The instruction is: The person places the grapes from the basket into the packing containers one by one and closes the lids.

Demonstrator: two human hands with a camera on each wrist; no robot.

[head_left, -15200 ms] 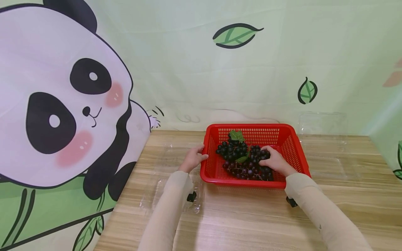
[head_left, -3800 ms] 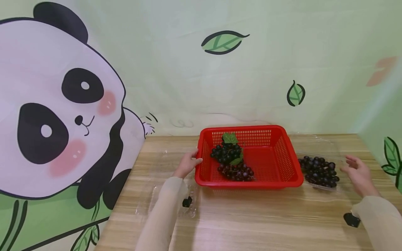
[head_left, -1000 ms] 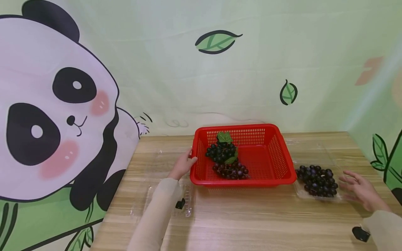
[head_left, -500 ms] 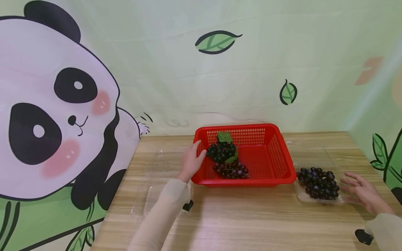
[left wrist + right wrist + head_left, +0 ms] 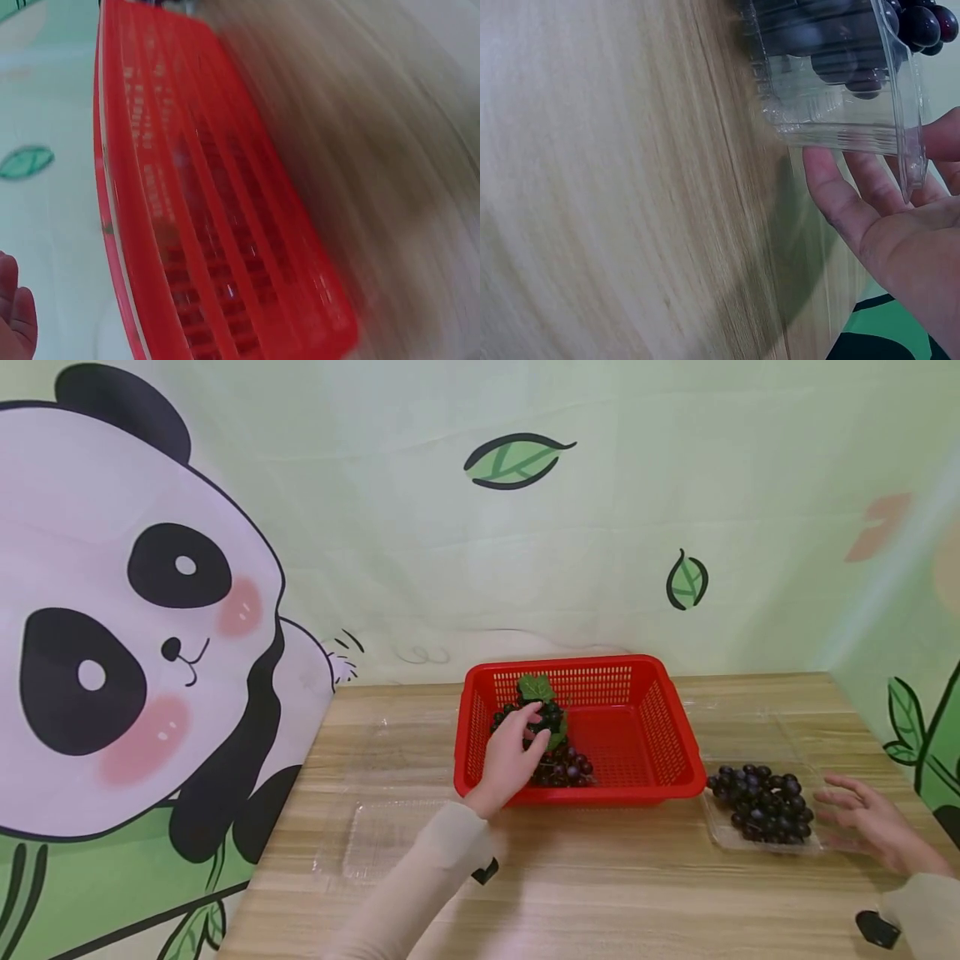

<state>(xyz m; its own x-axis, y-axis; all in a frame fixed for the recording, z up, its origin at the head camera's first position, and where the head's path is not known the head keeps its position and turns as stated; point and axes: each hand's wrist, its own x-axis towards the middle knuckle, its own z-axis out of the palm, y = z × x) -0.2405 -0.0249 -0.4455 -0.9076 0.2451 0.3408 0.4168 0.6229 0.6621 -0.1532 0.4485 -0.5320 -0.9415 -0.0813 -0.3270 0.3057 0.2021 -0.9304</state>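
Observation:
My left hand (image 5: 510,764) hovers inside the red basket (image 5: 585,792), over a bunch of black grapes (image 5: 574,774), its fingers loosely bent. Whether they touch the grapes cannot be told. In the left wrist view only some fingertips (image 5: 19,307) show at the lower left edge. At the right, another bunch of grapes (image 5: 772,810) lies in a clear plastic clamshell box (image 5: 723,835). My right hand (image 5: 873,822) is at that box's right side. In the right wrist view its extended fingers (image 5: 829,187) meet the box's clear wall (image 5: 840,135).
A second clear clamshell box (image 5: 375,843) lies on the wooden table (image 5: 600,893), left of the basket. Green leaves (image 5: 536,687) top the grapes in the basket. A printed cloth (image 5: 390,527) with a panda hangs behind the table.
One grape bunch went from the basket into the right box earlier. Recently the left hand left the basket's rim and moved right over the grapes. The right box shifted slightly toward me.

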